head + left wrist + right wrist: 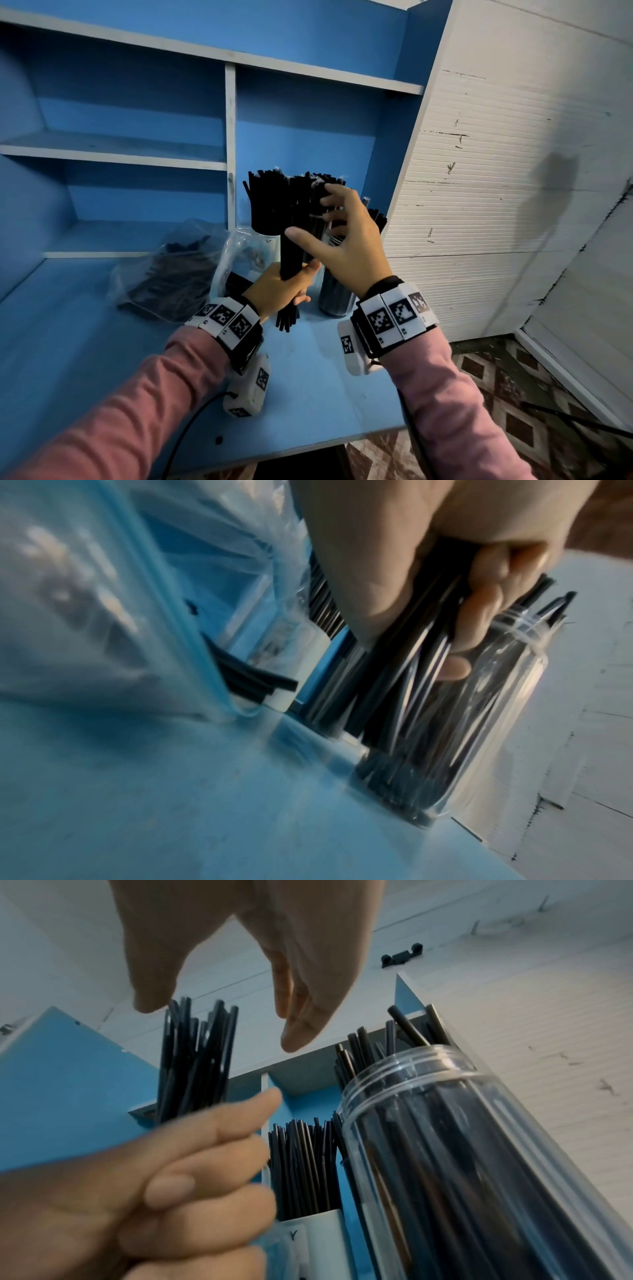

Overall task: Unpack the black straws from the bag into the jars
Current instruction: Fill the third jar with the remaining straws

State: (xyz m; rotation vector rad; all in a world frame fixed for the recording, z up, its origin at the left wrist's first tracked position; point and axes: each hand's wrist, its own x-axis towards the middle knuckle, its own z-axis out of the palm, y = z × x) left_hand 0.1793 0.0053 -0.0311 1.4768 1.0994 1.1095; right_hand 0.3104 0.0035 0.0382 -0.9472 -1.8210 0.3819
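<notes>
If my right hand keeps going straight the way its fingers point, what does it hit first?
Most likely the top of the straw bundle held by your left hand: the right hand is open with fingertips at those tips. Depth is unclear; the jar sits below.

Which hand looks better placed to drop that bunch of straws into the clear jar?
Probably the left hand: it already grips the bunch of straws upright beside the clear jar. The right hand is open, only steadying their tops.

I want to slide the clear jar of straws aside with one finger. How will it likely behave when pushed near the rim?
The clear jar is tall and narrow, so a high push may tip it. Its smooth wall probably slips under a finger. The black straws stand loose above the rim and may shift or rattle.
</notes>
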